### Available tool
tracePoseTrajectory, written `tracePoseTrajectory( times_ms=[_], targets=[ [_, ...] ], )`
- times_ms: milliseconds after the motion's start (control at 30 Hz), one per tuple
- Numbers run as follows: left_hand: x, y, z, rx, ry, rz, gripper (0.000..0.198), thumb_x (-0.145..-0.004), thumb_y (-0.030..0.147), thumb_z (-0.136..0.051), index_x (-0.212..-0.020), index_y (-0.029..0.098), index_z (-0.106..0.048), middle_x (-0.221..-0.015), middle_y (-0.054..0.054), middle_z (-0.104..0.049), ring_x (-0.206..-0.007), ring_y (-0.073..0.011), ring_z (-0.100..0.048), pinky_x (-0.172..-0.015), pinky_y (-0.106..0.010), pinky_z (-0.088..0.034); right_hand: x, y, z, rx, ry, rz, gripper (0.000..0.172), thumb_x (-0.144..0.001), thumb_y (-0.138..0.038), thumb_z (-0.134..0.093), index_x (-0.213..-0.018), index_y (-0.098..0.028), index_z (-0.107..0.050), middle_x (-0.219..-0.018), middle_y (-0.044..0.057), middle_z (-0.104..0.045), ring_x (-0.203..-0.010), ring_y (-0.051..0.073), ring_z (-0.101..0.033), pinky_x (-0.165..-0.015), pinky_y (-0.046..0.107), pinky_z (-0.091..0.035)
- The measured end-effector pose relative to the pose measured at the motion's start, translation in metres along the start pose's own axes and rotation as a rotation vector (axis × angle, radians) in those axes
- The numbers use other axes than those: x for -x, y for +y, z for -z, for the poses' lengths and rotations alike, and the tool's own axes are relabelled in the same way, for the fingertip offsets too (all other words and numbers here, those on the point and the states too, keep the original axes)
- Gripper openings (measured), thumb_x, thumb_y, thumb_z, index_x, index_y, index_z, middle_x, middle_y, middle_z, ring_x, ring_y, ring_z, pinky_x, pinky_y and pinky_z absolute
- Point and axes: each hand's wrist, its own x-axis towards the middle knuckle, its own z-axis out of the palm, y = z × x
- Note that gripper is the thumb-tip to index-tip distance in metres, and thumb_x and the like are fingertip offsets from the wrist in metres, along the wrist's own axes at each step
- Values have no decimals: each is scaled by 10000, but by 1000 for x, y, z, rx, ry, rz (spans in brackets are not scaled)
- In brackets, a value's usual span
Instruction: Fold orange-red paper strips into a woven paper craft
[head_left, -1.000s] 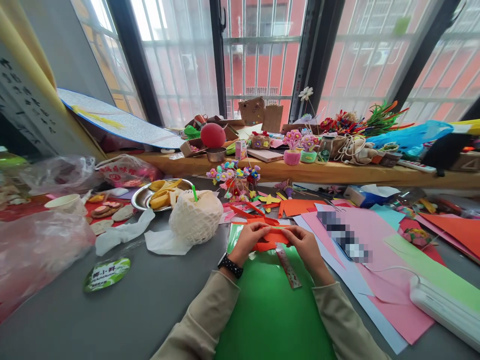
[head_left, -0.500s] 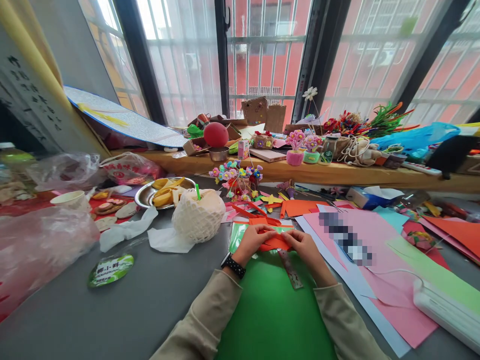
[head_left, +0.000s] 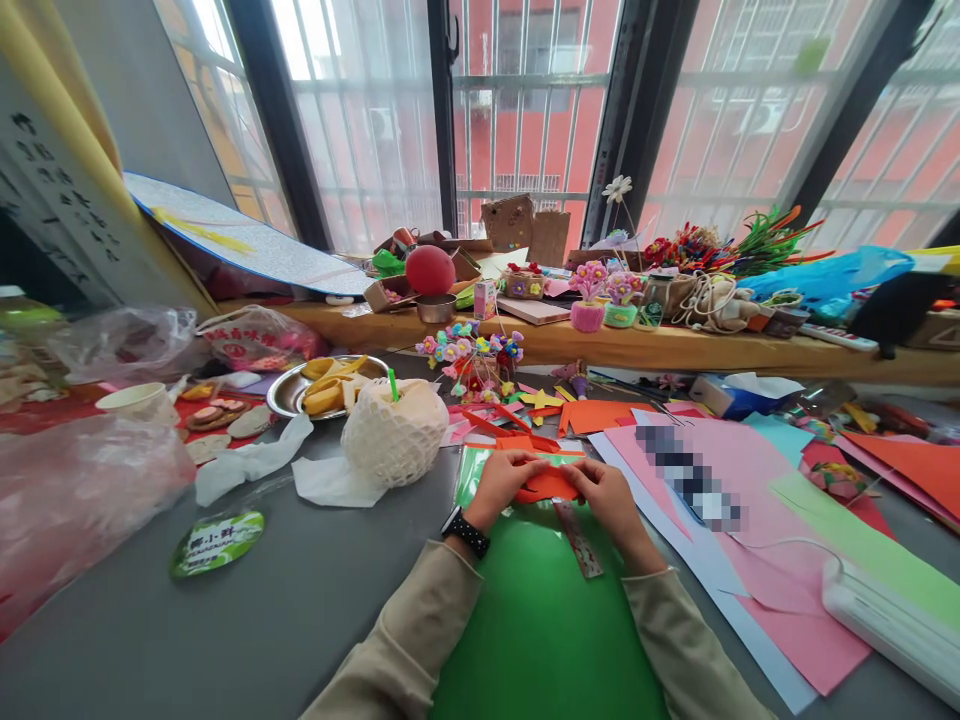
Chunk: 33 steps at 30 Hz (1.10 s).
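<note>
From the person's head, the single view faces forward and down, taking in the bare left hand [head_left: 501,490] and bare right hand [head_left: 611,505] close by, the flat grey tabletop [head_left: 300,590] beneath, and tall dark-framed glass windows [head_left: 444,130] farther off.

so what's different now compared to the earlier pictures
The orange paper has been tilted or bent slightly between the fingers; exactly how is hard to tell. Nothing was let go: the left hand and right hand still hold it. The patterned strip and green mat stayed put.
</note>
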Motion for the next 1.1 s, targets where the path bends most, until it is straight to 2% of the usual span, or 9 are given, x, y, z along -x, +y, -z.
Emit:
tracePoseTrajectory(
  times_ms=[133, 233, 467, 633, 800, 900, 1000, 1100],
  targets=[
    [-2, -3, 2, 74, -16, 32, 281, -563, 381, -559, -623, 115, -624, -519, -5, -535, -444, -81, -450, -439, -187, -359, 0, 0, 2, -13, 5, -17, 282, -646, -422, -500, -604, -155, -582, -452, -21, -487, -398, 99, -433, -406, 200, -339],
    [-3, -4, 3, 79, 21, -9, 271, -564, 379, -565, -610, 117, -616, -513, -3, -530, -438, -79, -452, -430, -181, -354, 0, 1, 3, -22, 1, -18, 291, -656, -424, -491, -631, -149, -582, -484, -12, -505, -418, 102, -450, -425, 202, -353],
    [-2, -5, 1, 72, 86, -62, 288, -568, 395, -563, -617, 114, -607, -506, 6, -524, -442, -72, -443, -436, -175, -344, 0, -1, 4, 69, 79, 11, 333, -678, -440, -459, -628, -142, -599, -410, -11, -492, -401, 104, -450, -417, 195, -336],
    [-2, -6, 1, 90, -6, -44, 305, -561, 399, -567, -665, 115, -610, -547, 7, -545, -465, -68, -454, -456, -174, -352, 0, 2, 5, 78, 85, -1, 351, -675, -462, -451, -589, -146, -577, -394, -14, -486, -390, 105, -450, -412, 197, -342],
    [-3, -7, 1, 70, 11, -87, 297, -572, 395, -561, -670, 120, -611, -563, 2, -557, -494, -77, -465, -467, -174, -349, -3, 5, 2, -8, 22, 0, 332, -658, -446, -483, -702, -134, -587, -562, 22, -574, -464, 116, -492, -451, 209, -379],
    [-2, -5, 0, 32, -43, -106, 284, -578, 383, -560, -686, 127, -617, -613, -12, -584, -538, -91, -488, -485, -175, -358, -2, 2, 1, -9, -2, 21, 299, -648, -411, -512, -713, -132, -594, -664, 45, -608, -588, 144, -535, -528, 220, -401],
    [1, -2, -1, -23, -67, -145, 276, -581, 376, -557, -696, 135, -628, -639, -23, -602, -573, -107, -506, -511, -183, -368, 1, -1, 0, 28, 14, 51, 272, -665, -388, -501, -691, -134, -596, -662, 44, -613, -629, 155, -540, -557, 226, -398],
    [3, 1, -1, -72, -21, -165, 262, -589, 370, -547, -672, 139, -638, -633, -30, -610, -587, -118, -515, -522, -189, -372, 3, -3, 0, 82, 38, 97, 257, -683, -377, -485, -680, -142, -591, -650, 35, -610, -622, 154, -535, -557, 228, -389]
  ],
)
